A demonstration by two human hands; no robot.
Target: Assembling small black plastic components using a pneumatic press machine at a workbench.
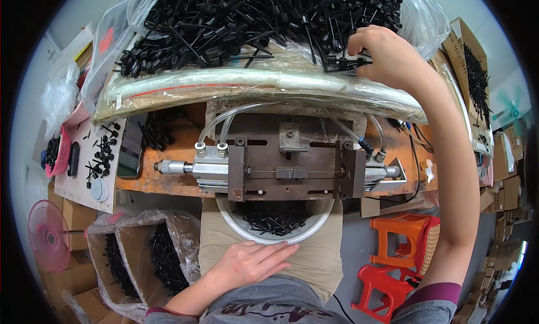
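Observation:
At the far right of a big heap of thin black rods with thick plastic heads (pixel 224 29), my right hand (pixel 387 54) reaches in with curled fingers. Its thumb and fingers close around one black rod piece (pixel 359 62) at the heap's near edge. My left hand (pixel 252 263) lies flat with its fingers stretched out, touching the near rim of a white basket (pixel 247 232) on my lap. Black rod pieces (pixel 278 226) lie inside the basket. Between the hands stands a brown metal fixture (pixel 264 139), with a small dark block (pixel 291 173) at its middle and silver cylinders on both sides.
Clear air hoses (pixel 224 122) loop over the fixture. A plastic-wrapped ledge (pixel 269 85) edges the heap. Lined cartons (pixel 132 251) of black parts and a pink fan (pixel 50 234) stand at left, with a phone (pixel 131 147) on the table. Stools (pixel 393 240) stand at right.

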